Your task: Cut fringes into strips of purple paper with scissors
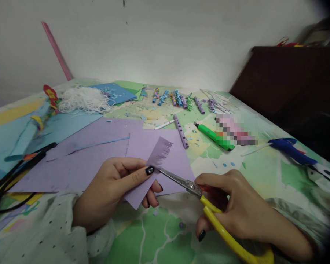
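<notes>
My left hand (126, 179) pinches a purple paper strip (157, 152) between thumb and fingers. The strip's upper part has a fringe of fine cuts along its right edge; the lower part is uncut where it shows. My right hand (233, 205) is wrapped round the handles of yellow-handled scissors (191, 186). Their blades point left, with the tips at the strip's edge beside my left thumb. Under the strip lies a purple square sheet (178, 157), and a larger purple sheet (99, 146) spreads to its left.
Behind the sheets are a purple punched tube (180, 131), a green cutter (214, 136), small fringed rolls (177, 99) and white string (84, 99). A blue glue gun (294, 151) lies right, black-handled tools (19, 172) left. Blue paper (71, 126) is at the left.
</notes>
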